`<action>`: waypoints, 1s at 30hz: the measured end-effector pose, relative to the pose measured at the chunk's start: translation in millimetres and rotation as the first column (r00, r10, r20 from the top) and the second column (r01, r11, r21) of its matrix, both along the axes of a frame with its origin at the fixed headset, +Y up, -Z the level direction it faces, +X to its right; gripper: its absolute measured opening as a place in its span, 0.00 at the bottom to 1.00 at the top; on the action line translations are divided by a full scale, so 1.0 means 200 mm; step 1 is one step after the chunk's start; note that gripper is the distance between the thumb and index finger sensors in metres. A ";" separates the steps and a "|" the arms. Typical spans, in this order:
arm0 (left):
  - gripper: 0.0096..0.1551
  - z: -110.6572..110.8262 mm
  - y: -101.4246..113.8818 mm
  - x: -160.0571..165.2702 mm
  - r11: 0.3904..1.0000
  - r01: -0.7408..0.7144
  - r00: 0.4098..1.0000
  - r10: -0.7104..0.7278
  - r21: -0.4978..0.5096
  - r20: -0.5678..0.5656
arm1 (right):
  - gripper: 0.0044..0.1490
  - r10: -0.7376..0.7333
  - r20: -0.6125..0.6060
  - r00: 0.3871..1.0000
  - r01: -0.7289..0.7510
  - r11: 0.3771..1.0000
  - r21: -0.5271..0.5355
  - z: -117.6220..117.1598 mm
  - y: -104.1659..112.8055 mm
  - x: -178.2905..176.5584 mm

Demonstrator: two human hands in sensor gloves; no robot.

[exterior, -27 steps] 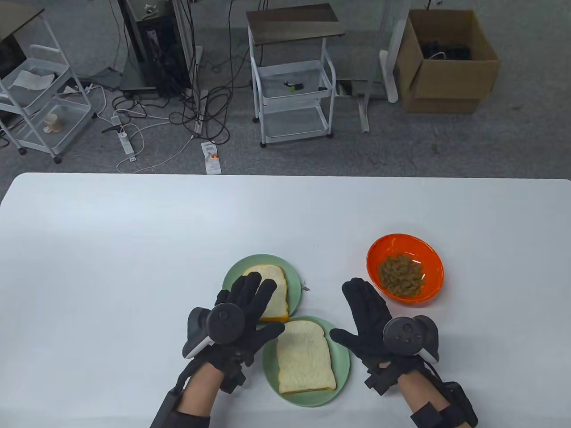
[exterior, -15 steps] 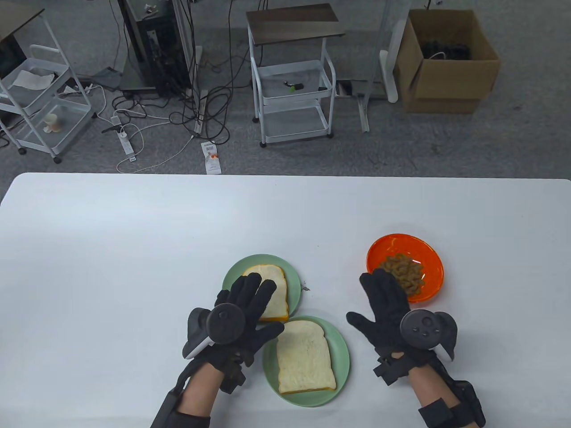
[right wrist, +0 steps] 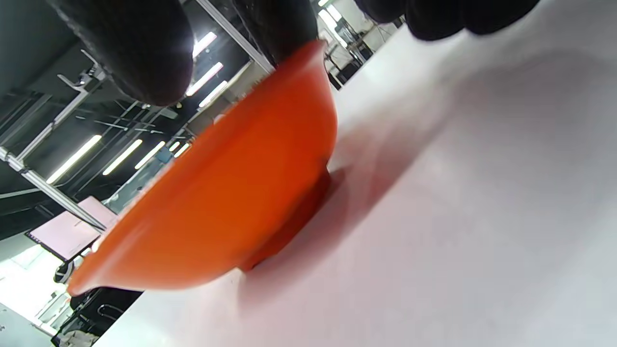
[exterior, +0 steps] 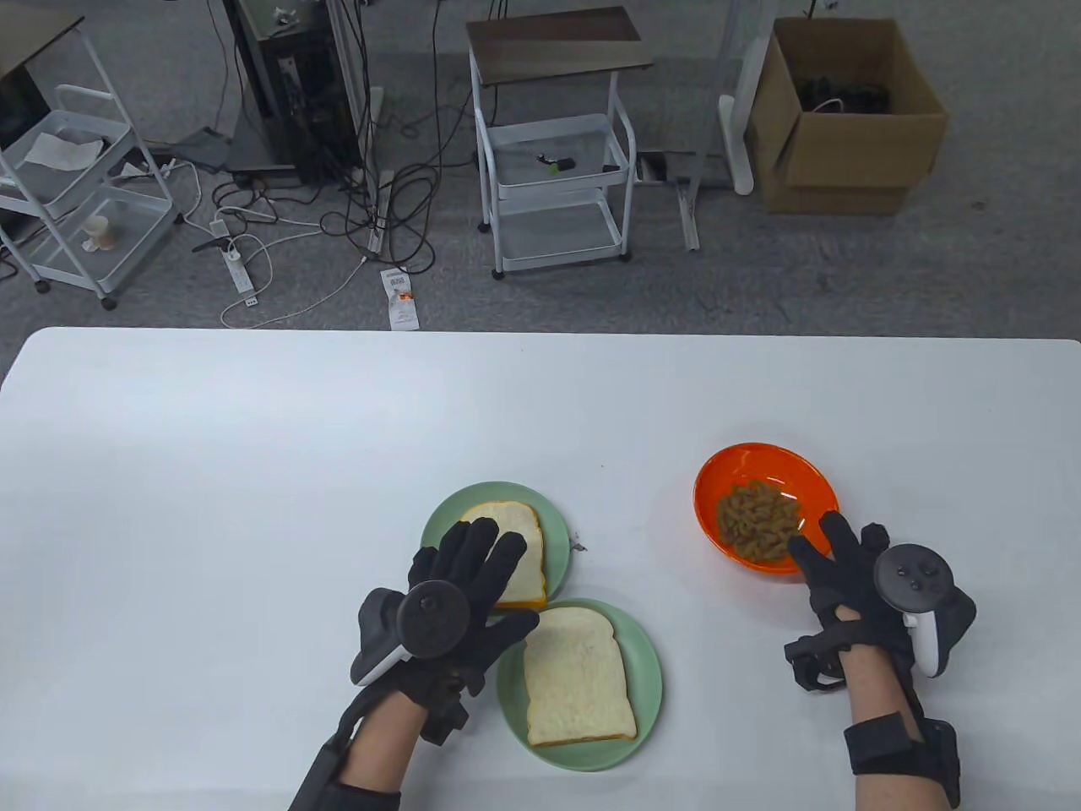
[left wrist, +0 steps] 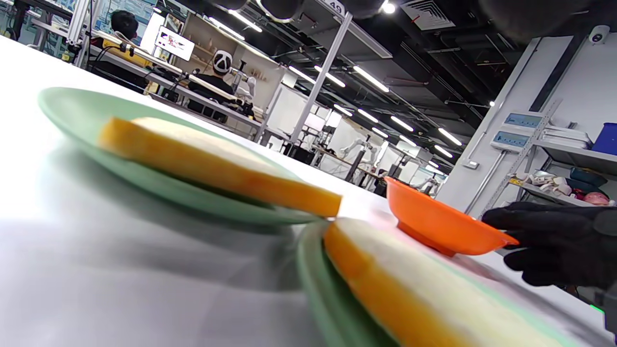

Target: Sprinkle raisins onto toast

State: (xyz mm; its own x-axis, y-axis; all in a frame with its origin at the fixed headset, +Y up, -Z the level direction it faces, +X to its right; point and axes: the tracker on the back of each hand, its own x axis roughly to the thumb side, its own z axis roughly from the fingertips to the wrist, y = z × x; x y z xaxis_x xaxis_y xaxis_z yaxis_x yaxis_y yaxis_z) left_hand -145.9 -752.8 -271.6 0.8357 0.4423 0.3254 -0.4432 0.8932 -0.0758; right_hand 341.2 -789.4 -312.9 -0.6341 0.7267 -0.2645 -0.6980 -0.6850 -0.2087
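Orange plastic forms the bowl, which holds a heap of brownish raisins at 3 o'clock of two green plates. The far toast and near toast are pale, plain slices with yellow crust. Bare white surface spreads toward 12 and 9 o'clock. The right hand reaches the bowl's 5 o'clock rim, fingers loosely spread, holding nothing. The left hand lies flat, fingers wide, over the far toast.

Beyond the white table stand a cardboard box and a white cart, possibly wheeled.
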 end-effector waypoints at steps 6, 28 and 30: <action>0.51 0.01 0.00 0.03 1.000 -0.003 1.000 0.003 0.002 0.014 | 0.43 -0.130 0.012 0.991 0.130 0.987 -0.092 -0.04 -0.06 -0.05; 0.57 0.13 0.26 0.81 0.765 0.638 0.758 -0.644 -0.084 -0.103 | 0.36 -0.333 -0.354 0.874 0.371 0.928 0.044 0.30 0.16 -0.74; 0.57 0.09 0.23 0.83 0.727 0.663 0.724 -0.683 -0.177 -0.092 | 0.36 -0.303 -0.373 0.877 0.347 0.936 0.057 0.32 0.17 -0.76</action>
